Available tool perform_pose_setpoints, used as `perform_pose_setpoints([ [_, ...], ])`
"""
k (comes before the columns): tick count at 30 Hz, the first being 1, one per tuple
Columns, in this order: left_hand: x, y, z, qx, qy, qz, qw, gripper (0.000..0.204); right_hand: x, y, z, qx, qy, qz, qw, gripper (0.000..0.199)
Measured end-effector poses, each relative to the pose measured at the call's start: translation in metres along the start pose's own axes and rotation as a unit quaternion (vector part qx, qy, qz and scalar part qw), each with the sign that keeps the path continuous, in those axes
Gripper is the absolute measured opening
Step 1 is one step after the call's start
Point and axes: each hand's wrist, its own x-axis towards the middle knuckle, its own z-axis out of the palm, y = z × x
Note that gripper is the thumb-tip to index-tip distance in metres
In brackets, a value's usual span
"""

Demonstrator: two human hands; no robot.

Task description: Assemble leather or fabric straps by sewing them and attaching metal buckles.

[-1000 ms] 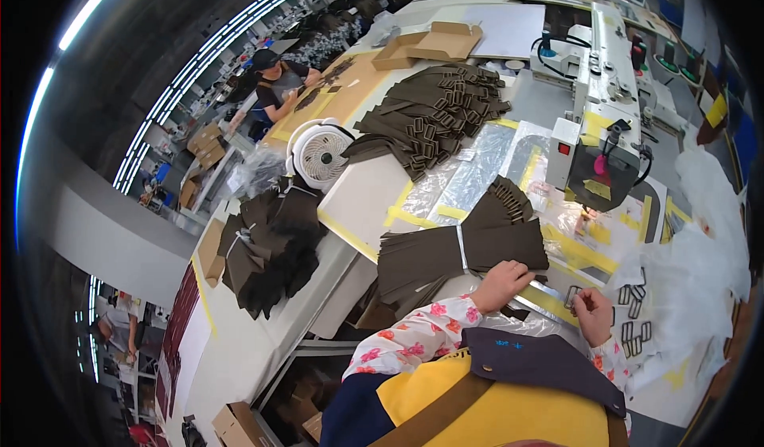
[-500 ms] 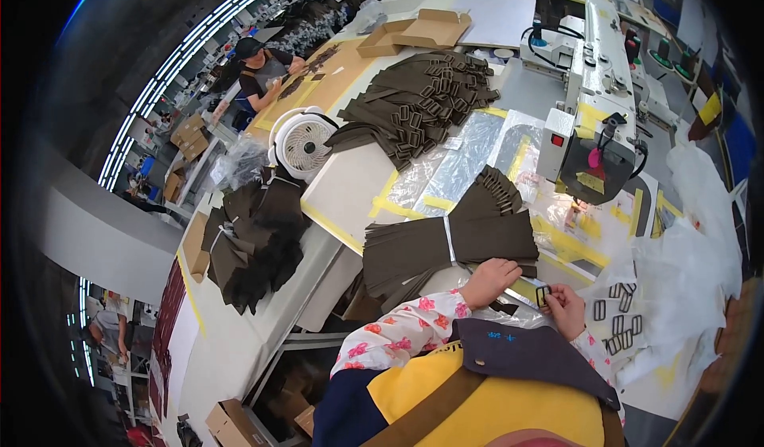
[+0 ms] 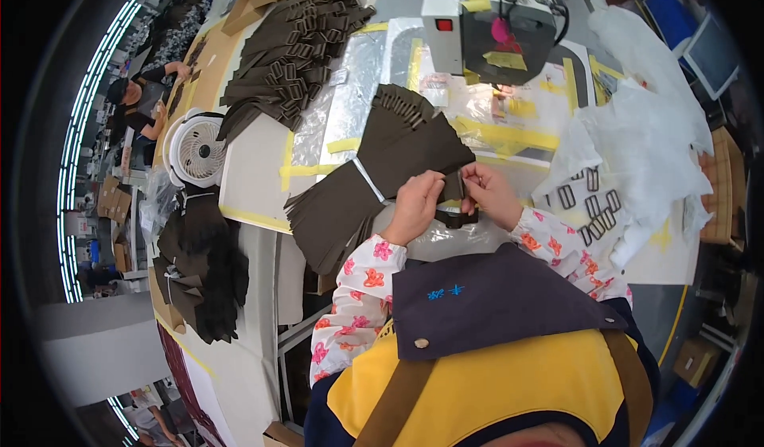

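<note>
A fanned bundle of dark brown fabric straps (image 3: 414, 140), bound at its middle by a white tie (image 3: 368, 179), lies in front of me. My left hand (image 3: 414, 206) is closed at the near right end of this bundle, pinching a strap (image 3: 450, 187). Close beside it, my right hand (image 3: 491, 196) pinches a dark rectangular buckle (image 3: 461, 183) against that strap's end. Fingers partly cover the buckle, so I cannot tell whether the strap passes through it. Several loose buckles (image 3: 593, 205) are scattered to the right on clear plastic.
A large pile of straps with buckles (image 3: 290, 61) lies at the far left, near a white fan (image 3: 195, 148). Another dark bundle (image 3: 205, 260) sits left. Beyond my hands stands a sewing machine (image 3: 501, 37). Crumpled plastic sheeting (image 3: 645, 152) covers the right. A co-worker (image 3: 139, 101) is far left.
My right hand has brought the buckle leftward to the strap end beside my left hand. The left hand now pinches a strap. The whole view has turned and shifted.
</note>
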Motion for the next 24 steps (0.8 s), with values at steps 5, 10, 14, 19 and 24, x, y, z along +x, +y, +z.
perform_pose_setpoints([
  [5, -0.013, -0.006, 0.007, -0.071, 0.038, -0.065, 0.995, 0.013, 0.002, 0.006, 0.007, -0.053, -0.013, 0.069, 0.996, 0.014],
  [10, -0.016, -0.005, -0.005, -0.005, 0.024, 0.111, 0.994, 0.014, 0.004, 0.008, 0.012, -0.088, -0.023, 0.036, 0.995, 0.013],
  [14, -0.024, 0.005, -0.022, 0.046, 0.069, 0.125, 0.989, 0.009, 0.012, 0.002, 0.023, -0.148, -0.058, -0.006, 0.987, 0.011],
  [19, -0.034, -0.003, -0.020, 0.028, 0.036, 0.048, 0.998, 0.011, 0.035, 0.035, 0.008, -0.368, -0.088, -0.180, 0.908, 0.008],
  [24, -0.038, -0.011, -0.035, 0.072, 0.043, -0.055, 0.995, 0.012, 0.029, 0.030, 0.026, -0.091, -0.095, 0.096, 0.987, 0.008],
])
